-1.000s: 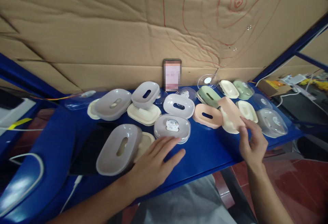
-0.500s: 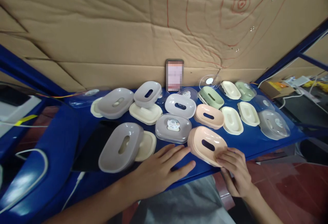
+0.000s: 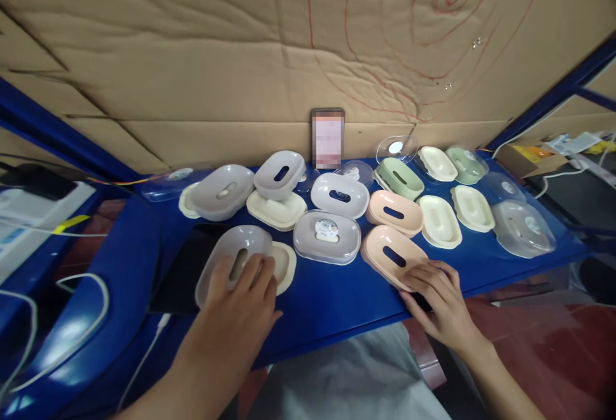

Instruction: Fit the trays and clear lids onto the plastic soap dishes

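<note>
Blue desk [image 3: 337, 292] against cardboard backing, strewn with soap-dish parts. Left hand [image 3: 238, 308] spread flat over grey slotted tray [image 3: 226, 260], steadying it; right hand [image 3: 437, 301] fingers loosely resting on pink slotted tray [image 3: 389, 256] near the front edge.

A blue counter [image 3: 337, 292] stands against a wall of brown cardboard [image 3: 192, 54] marked with red lines, and a phone [image 3: 328, 138] leans upright at the foot of that cardboard. Farther back lie a green soap dish [image 3: 399, 178], several cream trays [image 3: 439, 221], a grey dish with a label [image 3: 327, 236] and clear lids [image 3: 523, 228]. A dark flat pad [image 3: 180, 276] lies at the counter's left end, with white cables [image 3: 29, 298] beyond it.
</note>
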Available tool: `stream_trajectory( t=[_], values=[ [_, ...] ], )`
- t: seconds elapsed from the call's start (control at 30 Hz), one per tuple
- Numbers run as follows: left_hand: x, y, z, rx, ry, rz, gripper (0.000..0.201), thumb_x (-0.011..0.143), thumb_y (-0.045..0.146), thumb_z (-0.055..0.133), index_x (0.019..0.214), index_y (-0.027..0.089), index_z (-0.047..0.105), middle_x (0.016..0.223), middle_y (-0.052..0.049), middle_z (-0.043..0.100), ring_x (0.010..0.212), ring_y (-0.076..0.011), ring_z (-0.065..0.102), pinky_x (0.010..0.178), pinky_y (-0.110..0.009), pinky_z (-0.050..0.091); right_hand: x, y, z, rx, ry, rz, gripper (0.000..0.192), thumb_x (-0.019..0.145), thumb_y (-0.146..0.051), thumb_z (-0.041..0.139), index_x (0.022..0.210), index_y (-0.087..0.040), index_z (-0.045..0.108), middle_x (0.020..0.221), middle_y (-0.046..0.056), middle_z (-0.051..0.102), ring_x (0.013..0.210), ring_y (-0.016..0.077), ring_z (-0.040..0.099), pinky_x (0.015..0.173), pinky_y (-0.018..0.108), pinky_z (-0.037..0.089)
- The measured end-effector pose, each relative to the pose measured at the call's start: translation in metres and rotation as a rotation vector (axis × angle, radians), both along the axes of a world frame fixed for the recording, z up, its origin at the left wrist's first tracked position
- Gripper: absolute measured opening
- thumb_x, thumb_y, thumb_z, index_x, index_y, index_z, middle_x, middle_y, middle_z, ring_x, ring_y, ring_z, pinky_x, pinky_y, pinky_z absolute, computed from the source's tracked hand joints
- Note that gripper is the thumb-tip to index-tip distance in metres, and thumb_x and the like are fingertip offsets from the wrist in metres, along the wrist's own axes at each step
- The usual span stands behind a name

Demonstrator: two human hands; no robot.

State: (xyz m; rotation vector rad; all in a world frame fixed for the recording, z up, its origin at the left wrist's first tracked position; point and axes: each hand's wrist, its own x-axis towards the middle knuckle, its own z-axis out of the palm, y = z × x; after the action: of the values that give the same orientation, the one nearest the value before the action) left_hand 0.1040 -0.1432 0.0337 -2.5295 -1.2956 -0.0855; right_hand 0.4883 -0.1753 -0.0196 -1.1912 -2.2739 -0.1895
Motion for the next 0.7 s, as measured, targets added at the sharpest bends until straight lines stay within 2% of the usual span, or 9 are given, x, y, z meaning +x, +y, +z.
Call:
stream_trajectory(
  t=[0.07,0.17,0.27,0.37,0.47,0.53,0.6,0.7],
  values=[
    [0.001,-0.005,-0.010,-0.001,-0.084,-0.016,0.029,0.102,0.023,0.054,0.115,0.013,0.078,0.132,-0.020,0.072,0.135,-0.0422,0.058,0.124,-0.071,0.025,0.000,0.000,0.000,0.011,-0.001,-0.016,0.020,0.103,-0.016,0.067,0.123,-0.018,0.067,0.114,0.010,0.076,0.113,0.0265,0.069,0.108,0.051,0.042],
    [0.009,-0.009,-0.022,-0.045,-0.175,-0.124,0.029,0.105,0.031,0.057,0.128,0.025,0.074,0.143,-0.011,0.070,0.142,-0.0362,0.055,0.131,-0.067,0.010,-0.004,0.002,0.001,0.015,-0.018,-0.067,0.029,0.104,-0.017,0.065,0.134,-0.018,0.065,0.122,0.012,0.075,0.118,0.0279,0.068,0.108,0.051,0.042],
    [0.020,-0.010,-0.029,-0.097,-0.172,-0.236,0.032,0.107,0.032,0.058,0.137,0.035,0.068,0.149,-0.006,0.066,0.145,-0.0320,0.053,0.132,-0.064,0.003,-0.013,0.006,0.003,0.014,-0.020,-0.104,0.039,0.105,-0.014,0.061,0.144,-0.019,0.061,0.132,0.014,0.073,0.126,0.0295,0.066,0.109,0.052,0.043],
    [0.032,-0.006,-0.032,-0.083,-0.153,-0.349,0.036,0.109,0.029,0.055,0.144,0.036,0.063,0.150,-0.005,0.065,0.145,-0.0291,0.053,0.132,-0.062,-0.002,-0.021,0.011,0.004,-0.001,-0.011,-0.154,0.044,0.104,-0.018,0.063,0.148,-0.019,0.059,0.138,0.014,0.071,0.129,0.0309,0.066,0.109,0.052,0.044],
    [0.039,0.001,-0.030,-0.038,-0.118,-0.464,0.038,0.110,0.035,0.058,0.148,0.034,0.061,0.151,-0.006,0.064,0.143,-0.0285,0.053,0.133,-0.064,-0.003,-0.024,0.012,0.007,-0.001,0.042,-0.182,0.042,0.103,-0.017,0.066,0.144,-0.022,0.063,0.131,0.010,0.076,0.121,0.0289,0.070,0.111,0.052,0.045],
    [0.038,0.005,-0.025,-0.001,-0.083,-0.500,0.041,0.108,0.044,0.061,0.147,0.031,0.062,0.154,-0.008,0.061,0.143,-0.0299,0.053,0.133,-0.065,0.001,-0.023,0.006,0.011,0.064,0.149,-0.166,0.038,0.100,-0.010,0.065,0.136,-0.022,0.067,0.121,0.009,0.079,0.112,0.0273,0.073,0.106,0.049,0.048],
    [0.032,0.008,-0.020,0.030,-0.075,-0.470,0.047,0.105,0.056,0.063,0.141,0.026,0.066,0.153,-0.010,0.063,0.143,-0.0312,0.054,0.134,-0.064,0.008,-0.025,-0.005,0.014,0.146,0.244,-0.120,0.037,0.095,-0.007,0.066,0.131,-0.020,0.070,0.112,0.009,0.080,0.105,0.0269,0.074,0.097,0.047,0.052],
    [0.016,0.009,-0.015,0.043,-0.108,-0.364,0.054,0.101,0.064,0.065,0.134,0.022,0.071,0.145,-0.013,0.069,0.138,-0.0332,0.059,0.132,-0.061,0.020,-0.038,-0.021,0.017,0.167,0.210,0.031,0.034,0.094,-0.013,0.067,0.127,-0.019,0.072,0.101,0.006,0.081,0.095,0.0237,0.075,0.094,0.044,0.052]
  ],
)
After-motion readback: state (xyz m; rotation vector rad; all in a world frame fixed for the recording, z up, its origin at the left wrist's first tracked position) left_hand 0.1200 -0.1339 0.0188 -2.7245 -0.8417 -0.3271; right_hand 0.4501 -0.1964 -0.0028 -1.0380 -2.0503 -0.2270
